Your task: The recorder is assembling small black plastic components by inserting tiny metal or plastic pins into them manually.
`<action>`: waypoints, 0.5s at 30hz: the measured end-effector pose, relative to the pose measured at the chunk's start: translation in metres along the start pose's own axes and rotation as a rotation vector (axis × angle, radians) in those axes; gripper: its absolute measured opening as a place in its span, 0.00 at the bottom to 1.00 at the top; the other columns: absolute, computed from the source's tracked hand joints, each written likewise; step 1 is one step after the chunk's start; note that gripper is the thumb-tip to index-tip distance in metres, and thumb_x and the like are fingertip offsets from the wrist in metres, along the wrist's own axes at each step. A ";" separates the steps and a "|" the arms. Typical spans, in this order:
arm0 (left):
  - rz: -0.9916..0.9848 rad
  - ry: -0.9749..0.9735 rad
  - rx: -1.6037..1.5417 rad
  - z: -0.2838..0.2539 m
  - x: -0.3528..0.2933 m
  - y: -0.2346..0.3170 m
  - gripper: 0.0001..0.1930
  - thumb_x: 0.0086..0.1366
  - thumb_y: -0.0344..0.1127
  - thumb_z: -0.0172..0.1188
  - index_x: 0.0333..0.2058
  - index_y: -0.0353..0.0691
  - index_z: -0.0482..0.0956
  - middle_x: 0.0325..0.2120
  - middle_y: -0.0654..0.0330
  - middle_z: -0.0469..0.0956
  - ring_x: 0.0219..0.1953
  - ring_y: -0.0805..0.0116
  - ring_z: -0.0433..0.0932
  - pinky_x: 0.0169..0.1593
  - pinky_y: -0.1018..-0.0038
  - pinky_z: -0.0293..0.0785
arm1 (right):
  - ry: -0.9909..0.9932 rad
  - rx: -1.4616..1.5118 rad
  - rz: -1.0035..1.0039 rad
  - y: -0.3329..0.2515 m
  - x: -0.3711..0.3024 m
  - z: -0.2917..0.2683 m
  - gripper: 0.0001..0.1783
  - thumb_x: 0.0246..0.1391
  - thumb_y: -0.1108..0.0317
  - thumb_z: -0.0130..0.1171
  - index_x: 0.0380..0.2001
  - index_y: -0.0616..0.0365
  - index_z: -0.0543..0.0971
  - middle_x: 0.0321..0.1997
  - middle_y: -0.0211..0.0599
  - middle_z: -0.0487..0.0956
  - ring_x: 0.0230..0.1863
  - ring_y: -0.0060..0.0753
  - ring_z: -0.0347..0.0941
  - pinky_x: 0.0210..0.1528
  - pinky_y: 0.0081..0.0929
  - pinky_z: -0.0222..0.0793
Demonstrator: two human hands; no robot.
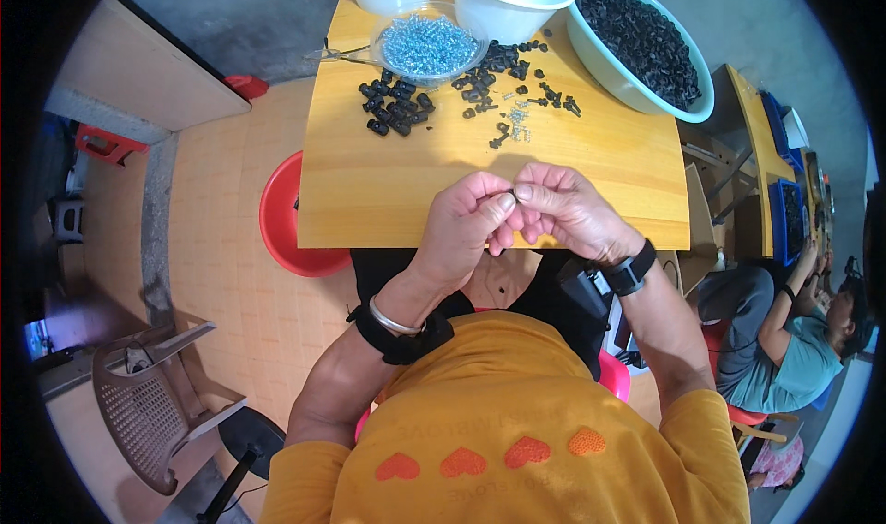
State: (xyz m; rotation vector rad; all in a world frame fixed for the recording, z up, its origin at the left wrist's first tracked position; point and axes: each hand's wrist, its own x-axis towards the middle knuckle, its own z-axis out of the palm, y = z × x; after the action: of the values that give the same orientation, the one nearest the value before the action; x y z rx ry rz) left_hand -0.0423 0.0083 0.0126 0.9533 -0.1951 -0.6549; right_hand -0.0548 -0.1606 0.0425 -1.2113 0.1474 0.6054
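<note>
Over the front edge of the wooden table, my hands meet at the fingertips. Between them sits a small dark part, mostly covered by the thumbs; its exact kind cannot be made out. My left hand pinches it from one side, and my right hand is closed on it from the other. Farther back lie a group of black cylindrical caps, a scatter of small black plastic pieces and several tiny metal springs. A clear round bowl holds many shiny bluish springs.
Two white tubs stand at the table's back. A pale blue basin full of black parts is at the back right. Below the left edge is a red basin. At far right, another person sits by a second table.
</note>
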 end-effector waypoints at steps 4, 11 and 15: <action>0.037 -0.007 0.054 -0.005 0.000 0.002 0.06 0.62 0.32 0.49 0.34 0.36 0.70 0.20 0.63 0.72 0.18 0.79 0.67 0.21 0.84 0.62 | 0.008 0.128 -0.004 0.005 0.001 0.011 0.12 0.56 0.59 0.51 0.29 0.57 0.72 0.22 0.30 0.74 0.21 0.17 0.68 0.24 0.13 0.65; -0.036 0.088 0.147 -0.013 0.011 0.012 0.06 0.62 0.33 0.50 0.32 0.36 0.71 0.19 0.63 0.71 0.16 0.79 0.67 0.20 0.84 0.62 | 0.481 -0.926 -0.487 -0.007 0.023 -0.007 0.05 0.48 0.67 0.56 0.23 0.55 0.74 0.20 0.33 0.72 0.21 0.26 0.68 0.23 0.25 0.64; -0.075 0.132 0.055 -0.020 0.014 0.010 0.06 0.62 0.33 0.50 0.32 0.36 0.70 0.19 0.63 0.71 0.16 0.78 0.67 0.19 0.84 0.61 | 0.506 -1.586 -0.754 -0.024 0.049 -0.020 0.04 0.39 0.73 0.57 0.24 0.53 0.77 0.24 0.31 0.72 0.33 0.38 0.65 0.35 0.31 0.59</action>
State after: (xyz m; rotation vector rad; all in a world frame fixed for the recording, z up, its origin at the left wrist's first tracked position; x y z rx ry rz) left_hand -0.0181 0.0181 0.0074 1.0567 -0.0610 -0.6558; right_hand 0.0025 -0.1666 0.0347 -2.7318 -0.4654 -0.4523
